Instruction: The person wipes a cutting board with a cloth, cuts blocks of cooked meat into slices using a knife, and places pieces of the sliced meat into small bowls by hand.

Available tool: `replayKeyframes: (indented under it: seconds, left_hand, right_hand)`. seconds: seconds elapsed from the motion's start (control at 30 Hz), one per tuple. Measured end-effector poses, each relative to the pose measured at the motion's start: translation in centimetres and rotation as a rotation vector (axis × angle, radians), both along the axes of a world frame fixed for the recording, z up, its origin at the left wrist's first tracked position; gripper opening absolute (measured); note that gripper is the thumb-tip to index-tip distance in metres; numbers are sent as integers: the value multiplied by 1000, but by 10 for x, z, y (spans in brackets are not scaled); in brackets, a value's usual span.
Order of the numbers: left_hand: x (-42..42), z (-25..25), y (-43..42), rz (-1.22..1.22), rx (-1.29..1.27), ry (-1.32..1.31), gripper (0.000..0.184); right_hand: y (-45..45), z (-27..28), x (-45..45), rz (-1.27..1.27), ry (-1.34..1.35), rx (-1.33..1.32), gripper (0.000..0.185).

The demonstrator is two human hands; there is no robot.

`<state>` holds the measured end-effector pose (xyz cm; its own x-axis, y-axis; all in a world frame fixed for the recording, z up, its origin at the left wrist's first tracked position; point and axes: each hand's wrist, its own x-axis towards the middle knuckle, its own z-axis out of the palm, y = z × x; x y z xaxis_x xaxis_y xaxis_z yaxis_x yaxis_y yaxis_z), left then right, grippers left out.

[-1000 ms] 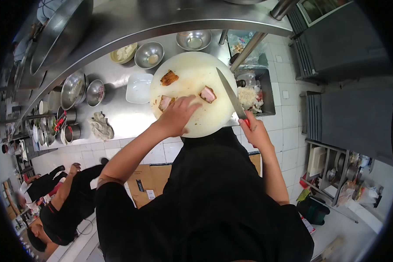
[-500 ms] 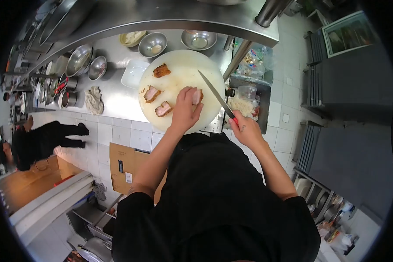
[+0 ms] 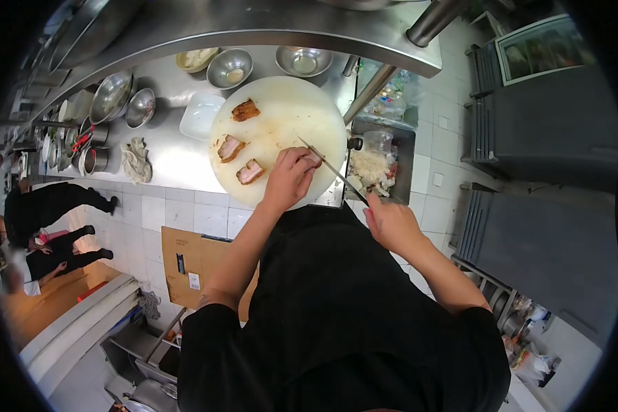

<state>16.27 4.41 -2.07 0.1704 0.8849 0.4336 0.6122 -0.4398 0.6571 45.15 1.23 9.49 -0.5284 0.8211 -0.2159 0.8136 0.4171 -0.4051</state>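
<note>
My left hand [image 3: 290, 180] is closed on a piece of meat [image 3: 314, 158] near the right side of the round white cutting board [image 3: 281, 96]. In my right hand [image 3: 391, 223] is the handle of a long knife [image 3: 338, 173]. The blade lies over or against the held piece, its tip pointing up and left; exact contact is hard to tell. On the left part of the board are two pale-sided pieces, one [image 3: 231, 148] above the other [image 3: 250, 172]. A browned piece [image 3: 246, 110] is near the upper left.
Metal bowls [image 3: 229, 68] and a white square dish [image 3: 202, 115] stand behind and left of the board. A cloth [image 3: 136, 161] lies farther left. A grey bin [image 3: 403, 165] with pale scraps is at the right. Two people [image 3: 55, 209] are at the far left.
My left hand has left the left-hand pieces and closed on the right-hand piece. The knife has swung left and down, bringing its blade to that piece. Two separate pieces now show at left.
</note>
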Motion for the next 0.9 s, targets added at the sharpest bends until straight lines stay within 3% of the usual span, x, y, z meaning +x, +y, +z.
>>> replayKeyframes:
  seconds: [0.37, 0.47, 0.57, 0.67, 0.9]
  left_hand:
    - [0, -2, 2, -4, 28, -56, 22]
    - [1, -2, 2, 7, 29, -64, 21]
    - [2, -4, 0, 24, 22, -63, 21]
    - [3, -6, 1, 40, 27, -53, 22]
    - [-2, 0, -11, 50, 22, -82, 25]
  right_hand:
    - [-3, 40, -2, 70, -174, -84, 16]
    - [20, 16, -24, 44, -101, -100, 15]
    - [49, -61, -59, 12, -11, -97, 16]
    - [62, -73, -73, 15, 33, -58, 18]
    - [48, -16, -51, -3, 144, 11, 21]
